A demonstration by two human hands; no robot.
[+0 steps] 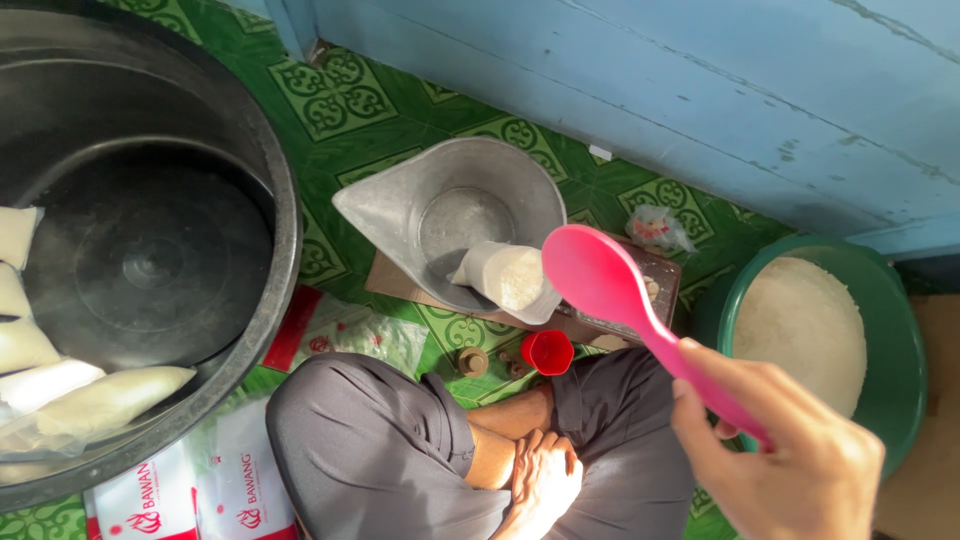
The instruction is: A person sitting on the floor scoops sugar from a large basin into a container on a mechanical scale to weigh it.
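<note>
My right hand [800, 460] grips the handle of a pink plastic spoon [600, 280], whose empty bowl hovers just right of a small clear plastic bag [510, 275] part-filled with white grains. That bag leans inside a metal scoop pan [400, 200] on a scale on the green patterned floor. To the right, a green basin [900, 330] holds a heap of the same white grains. My left hand [545, 475] rests on my crossed legs, holding nothing.
A large black tub [285, 230] at left holds several filled white bags [110, 395]. A red cup [547, 352] and small brass weights [472, 360] sit in front of the scale. Packs of plastic bags [350, 335] lie by my knee. A blue wall [650, 80] runs behind.
</note>
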